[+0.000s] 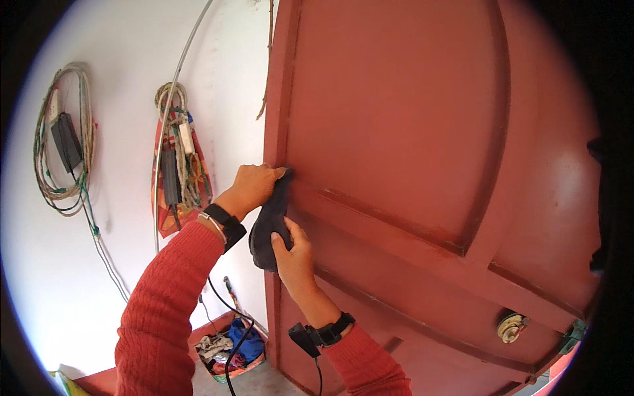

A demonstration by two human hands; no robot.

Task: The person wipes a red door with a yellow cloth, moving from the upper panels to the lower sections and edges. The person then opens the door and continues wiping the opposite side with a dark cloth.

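A dark cloth [271, 241] hangs bunched at the left edge of a red panelled door [396, 123]. Its narrow upper end is pinched in my left hand [255, 185], which rests at the door's edge stile. Lower down, my right hand [295, 255] grips the wider part of the same cloth, thumb on the front. What lies behind the cloth is hidden. Both wrists wear black strapped devices, with cables trailing downward.
Coiled cables [64, 143] with a black adapter hang on the white wall; a second bundle [185, 163] hangs nearby. A thin pipe [184, 54] curves past it. Below, a box of cloths [233, 349] sits on the floor. A round fitting [512, 327] projects from the door.
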